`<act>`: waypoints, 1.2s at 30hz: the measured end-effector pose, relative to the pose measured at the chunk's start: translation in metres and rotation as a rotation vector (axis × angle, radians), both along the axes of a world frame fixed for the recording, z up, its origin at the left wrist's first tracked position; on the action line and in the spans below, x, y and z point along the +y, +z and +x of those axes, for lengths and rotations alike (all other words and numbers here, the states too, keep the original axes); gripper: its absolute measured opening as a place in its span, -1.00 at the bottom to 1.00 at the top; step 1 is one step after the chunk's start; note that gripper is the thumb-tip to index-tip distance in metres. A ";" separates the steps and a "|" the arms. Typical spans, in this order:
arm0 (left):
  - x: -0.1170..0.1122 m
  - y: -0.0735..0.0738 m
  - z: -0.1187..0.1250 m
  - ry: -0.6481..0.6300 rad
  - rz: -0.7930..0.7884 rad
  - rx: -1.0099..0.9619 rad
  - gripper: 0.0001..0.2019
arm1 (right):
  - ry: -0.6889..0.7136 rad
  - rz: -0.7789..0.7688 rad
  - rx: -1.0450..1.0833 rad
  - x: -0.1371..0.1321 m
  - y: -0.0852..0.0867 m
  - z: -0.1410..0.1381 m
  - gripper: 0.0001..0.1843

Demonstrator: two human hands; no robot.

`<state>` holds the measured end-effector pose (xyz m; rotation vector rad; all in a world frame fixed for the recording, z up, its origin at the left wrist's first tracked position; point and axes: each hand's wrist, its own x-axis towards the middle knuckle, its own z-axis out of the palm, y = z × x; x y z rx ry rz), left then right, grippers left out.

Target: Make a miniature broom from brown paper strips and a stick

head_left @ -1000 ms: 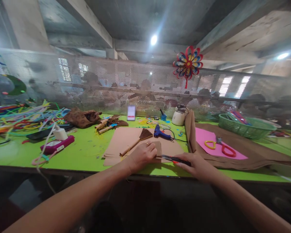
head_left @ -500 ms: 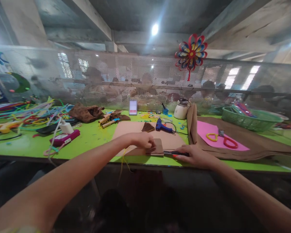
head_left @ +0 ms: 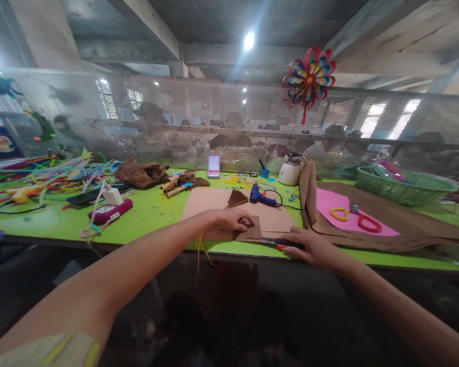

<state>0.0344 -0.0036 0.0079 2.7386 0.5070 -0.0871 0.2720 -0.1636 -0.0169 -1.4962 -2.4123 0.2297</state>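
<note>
My left hand (head_left: 235, 220) is closed, its curled fingers holding down a small brown card (head_left: 254, 229) near the table's front edge. Beneath the card lie large pale cardboard sheets (head_left: 202, 204). In my right hand (head_left: 308, 245) is a thin knife (head_left: 268, 240) with a dark handle, its metal blade pointing left along the card's front edge. Just beyond my hands sit a pleated brown paper fan (head_left: 237, 198) and a blue glue gun (head_left: 263, 198). My fingers partly cover the card and the knife handle.
Scissors (head_left: 359, 216) with red and yellow handles lie on pink paper (head_left: 329, 199) at right, near a green basket (head_left: 409, 191). A purple power strip (head_left: 112, 211) and colourful strips (head_left: 69, 173) are at left. A white jug (head_left: 289, 173) stands behind; yellow strings (head_left: 199, 255) hang over the edge.
The whole view has shifted slightly, so the table appears a little further right and higher. My left fingers have shifted slightly on the card; the knife stays at its front edge.
</note>
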 end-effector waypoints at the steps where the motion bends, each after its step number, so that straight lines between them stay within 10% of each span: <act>1: 0.000 0.001 0.000 0.003 0.006 0.011 -0.66 | 0.001 0.001 -0.001 0.001 0.000 0.000 -0.52; 36: -0.001 0.001 0.006 0.030 0.004 0.070 -0.69 | 0.070 0.010 0.004 -0.005 -0.001 -0.008 -0.55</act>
